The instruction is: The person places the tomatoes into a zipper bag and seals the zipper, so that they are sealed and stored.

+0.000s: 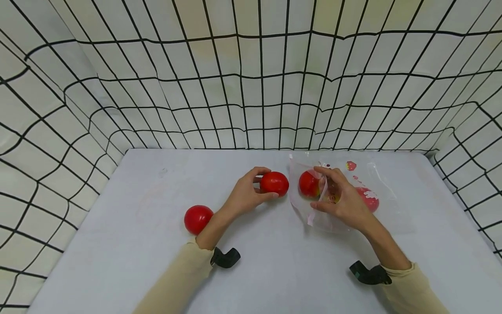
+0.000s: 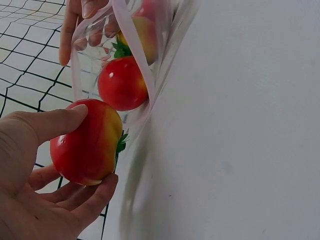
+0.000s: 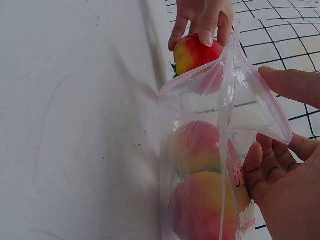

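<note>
My left hand (image 1: pixel 244 192) grips a red fruit (image 1: pixel 275 183) between thumb and fingers, just left of the mouth of a clear plastic bag (image 1: pixel 388 209). Seen from the left wrist, this fruit (image 2: pixel 87 142) has a yellow end and small green leaves. My right hand (image 1: pixel 347 201) holds the bag's mouth apart, thumb and fingers at its pinkish rim (image 3: pixel 172 90). Inside lies a red fruit (image 1: pixel 309 184) near the opening; the right wrist view shows another fruit (image 3: pixel 202 205) deeper in, behind the plastic. One more red fruit (image 1: pixel 198 220) sits beside my left wrist, partly covered by it.
A white table (image 1: pixel 274 270) carries everything. Black wire mesh (image 1: pixel 260 76) stands along its back and both sides, with pale sheeting behind. Red printing (image 1: pixel 368 199) marks the bag. Each wrist wears a black device (image 1: pixel 226 258).
</note>
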`<state>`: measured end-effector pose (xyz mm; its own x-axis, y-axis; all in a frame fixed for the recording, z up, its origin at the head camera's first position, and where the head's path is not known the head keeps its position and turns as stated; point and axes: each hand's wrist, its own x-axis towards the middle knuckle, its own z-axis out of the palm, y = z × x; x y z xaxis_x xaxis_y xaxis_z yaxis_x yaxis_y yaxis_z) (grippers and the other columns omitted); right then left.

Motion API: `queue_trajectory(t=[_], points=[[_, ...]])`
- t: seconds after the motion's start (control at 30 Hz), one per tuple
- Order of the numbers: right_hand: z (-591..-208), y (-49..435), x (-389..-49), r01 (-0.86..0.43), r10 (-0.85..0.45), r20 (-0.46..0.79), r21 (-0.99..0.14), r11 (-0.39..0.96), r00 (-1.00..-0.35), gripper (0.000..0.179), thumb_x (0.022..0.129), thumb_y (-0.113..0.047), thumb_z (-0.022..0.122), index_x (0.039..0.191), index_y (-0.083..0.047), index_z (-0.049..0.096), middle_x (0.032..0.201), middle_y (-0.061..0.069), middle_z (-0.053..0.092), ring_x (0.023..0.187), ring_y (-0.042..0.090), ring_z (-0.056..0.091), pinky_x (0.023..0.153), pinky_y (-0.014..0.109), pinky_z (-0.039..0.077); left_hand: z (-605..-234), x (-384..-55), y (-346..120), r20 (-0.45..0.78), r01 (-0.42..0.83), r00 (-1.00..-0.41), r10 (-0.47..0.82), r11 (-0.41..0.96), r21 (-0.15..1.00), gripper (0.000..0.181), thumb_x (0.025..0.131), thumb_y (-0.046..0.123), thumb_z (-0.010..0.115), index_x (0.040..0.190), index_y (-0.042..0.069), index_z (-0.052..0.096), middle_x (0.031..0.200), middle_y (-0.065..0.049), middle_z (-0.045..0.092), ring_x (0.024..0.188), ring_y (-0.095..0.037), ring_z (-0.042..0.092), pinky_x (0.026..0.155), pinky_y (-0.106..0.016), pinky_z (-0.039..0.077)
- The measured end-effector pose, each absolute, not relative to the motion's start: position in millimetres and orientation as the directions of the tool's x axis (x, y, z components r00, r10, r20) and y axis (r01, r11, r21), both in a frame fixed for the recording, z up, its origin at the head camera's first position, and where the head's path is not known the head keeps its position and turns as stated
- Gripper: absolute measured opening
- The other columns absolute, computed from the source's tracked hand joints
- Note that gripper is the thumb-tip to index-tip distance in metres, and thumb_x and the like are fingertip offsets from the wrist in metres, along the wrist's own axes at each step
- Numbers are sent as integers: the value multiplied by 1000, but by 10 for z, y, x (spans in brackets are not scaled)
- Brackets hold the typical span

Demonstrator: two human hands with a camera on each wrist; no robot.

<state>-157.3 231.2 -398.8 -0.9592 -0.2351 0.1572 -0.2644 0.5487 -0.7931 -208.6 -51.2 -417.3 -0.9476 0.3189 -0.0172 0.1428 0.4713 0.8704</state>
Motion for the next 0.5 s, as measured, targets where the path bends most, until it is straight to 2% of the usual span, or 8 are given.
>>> queue_trajectory(t=[0.23,0.5], points=[[-3968,2313,-1573,-260,-227,155,-783,565,-962,91,80,-16,88,158,-24,43,131,10,54,117,26,54,86,16,55,-4187,-2101,-422,28,193,-940,340,463,865,66,86,18,85,144,11,55,142,-12,61,121,-31,65,96,-42,63],[-3976,2306,-1574,-261,-229,154,-779,570,-961,91,80,-16,89,158,-23,43,134,11,54,119,26,54,86,16,55,-4222,-2127,-330,73,234,-934,350,445,864,62,84,16,86,141,12,61,128,-14,60,120,-29,63,94,-38,64]])
